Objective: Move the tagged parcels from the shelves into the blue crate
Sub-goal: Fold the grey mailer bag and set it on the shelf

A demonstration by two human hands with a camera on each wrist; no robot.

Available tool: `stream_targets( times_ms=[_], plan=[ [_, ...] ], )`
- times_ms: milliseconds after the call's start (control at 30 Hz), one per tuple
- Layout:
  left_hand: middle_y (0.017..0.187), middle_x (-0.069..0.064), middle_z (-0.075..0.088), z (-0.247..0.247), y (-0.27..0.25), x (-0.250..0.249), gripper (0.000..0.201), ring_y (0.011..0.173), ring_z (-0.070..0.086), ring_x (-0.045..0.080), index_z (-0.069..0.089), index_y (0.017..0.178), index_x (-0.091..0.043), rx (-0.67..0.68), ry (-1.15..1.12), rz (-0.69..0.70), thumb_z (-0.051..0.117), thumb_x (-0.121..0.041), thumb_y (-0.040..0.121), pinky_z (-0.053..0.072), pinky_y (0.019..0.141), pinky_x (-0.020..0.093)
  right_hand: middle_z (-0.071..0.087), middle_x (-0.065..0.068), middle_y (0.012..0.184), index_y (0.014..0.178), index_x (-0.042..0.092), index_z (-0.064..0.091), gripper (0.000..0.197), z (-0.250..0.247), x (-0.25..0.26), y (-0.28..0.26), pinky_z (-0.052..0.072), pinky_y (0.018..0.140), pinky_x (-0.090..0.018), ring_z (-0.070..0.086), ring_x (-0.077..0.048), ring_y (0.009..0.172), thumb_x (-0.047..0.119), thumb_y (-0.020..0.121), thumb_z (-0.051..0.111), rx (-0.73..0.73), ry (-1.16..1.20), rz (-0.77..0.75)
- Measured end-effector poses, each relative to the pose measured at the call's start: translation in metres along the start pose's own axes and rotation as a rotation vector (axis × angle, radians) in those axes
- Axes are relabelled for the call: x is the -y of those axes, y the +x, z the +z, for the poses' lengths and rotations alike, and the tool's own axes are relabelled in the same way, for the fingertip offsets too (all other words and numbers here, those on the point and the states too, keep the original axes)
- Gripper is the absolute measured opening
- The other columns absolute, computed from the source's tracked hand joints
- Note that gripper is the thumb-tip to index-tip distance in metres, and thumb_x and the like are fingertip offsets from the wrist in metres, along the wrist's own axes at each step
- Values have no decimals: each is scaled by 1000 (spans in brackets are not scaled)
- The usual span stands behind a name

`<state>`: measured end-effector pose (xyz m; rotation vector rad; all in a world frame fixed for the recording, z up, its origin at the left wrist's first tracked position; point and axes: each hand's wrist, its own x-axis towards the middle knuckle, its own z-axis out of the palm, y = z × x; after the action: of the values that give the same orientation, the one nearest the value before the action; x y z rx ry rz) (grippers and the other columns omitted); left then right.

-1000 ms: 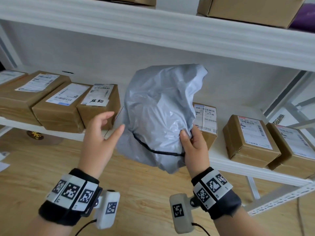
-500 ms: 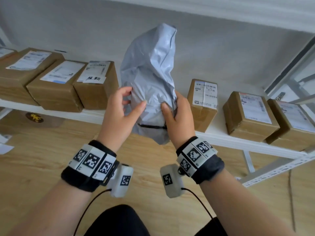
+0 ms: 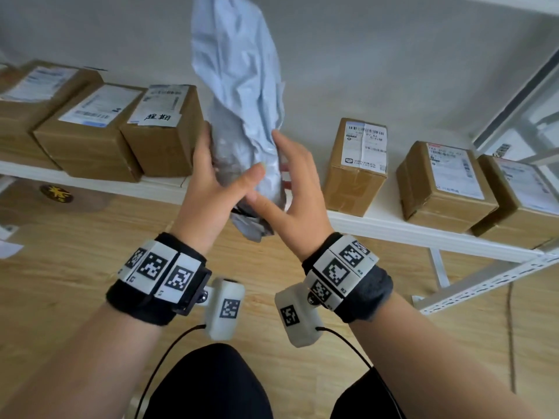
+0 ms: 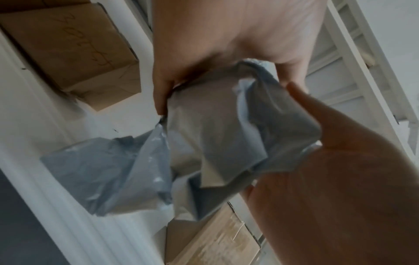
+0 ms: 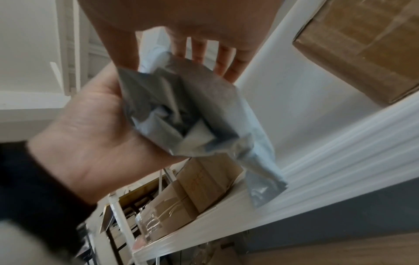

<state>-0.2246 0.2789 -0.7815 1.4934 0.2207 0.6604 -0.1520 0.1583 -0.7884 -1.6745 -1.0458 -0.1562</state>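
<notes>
A crumpled grey plastic mailer bag [image 3: 242, 86] stands upright in the air in front of the shelf. My left hand [image 3: 208, 189] grips its lower part, thumb across the front and fingers behind. My right hand [image 3: 296, 189] lies against the bag's right side with straight, spread fingers. In the left wrist view the left hand [image 4: 226, 44] wraps round the bag [image 4: 215, 134], with the right hand's palm [image 4: 328, 188] beside it. The right wrist view shows the right hand [image 5: 204, 21] flat behind the bag [image 5: 188, 111] and the left hand [image 5: 90, 143] clutching it. No blue crate is in view.
Labelled brown cardboard boxes stand on the white shelf board [image 3: 393, 225]: three at the left, the nearest [image 3: 163, 131] bearing a handwritten tag, and three at the right [image 3: 357, 167] [image 3: 444, 186] [image 3: 520, 201]. A white shelf upright [image 3: 514, 95] rises at the right. Wooden floor lies below.
The bag came off the shelf toward me and turned upright and narrow. My left hand closed round it. My right hand loosened from a pinch to straight fingers.
</notes>
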Motion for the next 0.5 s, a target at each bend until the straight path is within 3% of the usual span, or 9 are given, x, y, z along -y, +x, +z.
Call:
stream_targets(
  times_ms=[67,133,200,300,400,500],
  plan=[
    [145,-7,45,-3,0,-1,109,128,50,5,15,153,-17,-12,-47,14,80,-38,69,47,100,28,40,-5,146,145,9,36,76,0,6,-3,39,103,-49,38,-17,134,45,83,61,42,-15,-43],
    [146,-1,46,-6,0,-1,115,128,51,11,16,153,-16,-18,-106,12,84,-45,64,48,98,30,37,-3,150,146,11,34,74,0,9,-6,37,105,-48,33,-14,137,44,84,58,75,-8,-61],
    [144,6,49,-10,1,-1,111,126,54,19,22,151,-14,-34,-189,-13,85,-40,64,50,95,33,35,-2,153,147,15,31,73,0,10,-9,36,106,-47,34,-13,136,44,85,56,108,18,-58],
    [134,10,59,-15,1,-3,84,119,60,25,37,145,-10,-33,-246,-44,78,-28,73,52,87,31,39,-1,150,146,20,32,69,-1,7,-9,43,102,-45,43,-14,130,44,86,55,148,104,0],
    [119,1,69,-22,1,1,49,111,64,19,53,131,-14,-37,-293,-70,62,-25,83,53,82,27,43,3,144,145,13,36,67,-3,-2,-8,46,100,-35,50,-11,122,40,86,54,73,171,103],
    [102,-8,73,-30,-2,0,35,98,68,11,62,112,-24,-111,-450,-140,62,-37,80,53,75,24,37,8,145,144,17,32,68,-6,-19,-6,37,109,-41,40,-16,132,44,86,52,-51,66,172]
  ],
)
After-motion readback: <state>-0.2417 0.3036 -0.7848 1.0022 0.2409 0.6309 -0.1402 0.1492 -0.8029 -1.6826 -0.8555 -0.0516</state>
